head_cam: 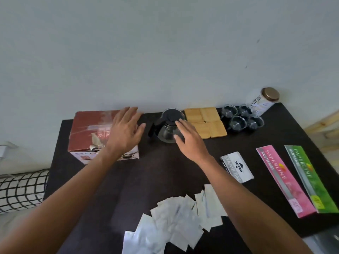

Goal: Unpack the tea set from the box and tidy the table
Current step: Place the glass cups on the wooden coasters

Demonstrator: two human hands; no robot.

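Note:
A red tea set box [86, 132] lies at the back left of the black table [165, 171]. My left hand [124, 131] hovers over its right end with fingers spread, holding nothing. A glass teapot [167, 125] with a black lid and handle stands just right of the box. My right hand [190, 140] is stretched out flat at the pot's right side, fingertips near the lid. Several bamboo coasters [205, 121] lie in a square beside the pot. Several small glass cups [242, 118] stand to their right.
A tall jar with a brown lid [264, 101] stands at the back right corner. A stamp pad box [236, 166], a pink booklet [282, 178] and a green booklet [310, 178] lie on the right. Several white paper packets [179, 220] are scattered near the front edge. A checked cushion [22, 189] lies left of the table.

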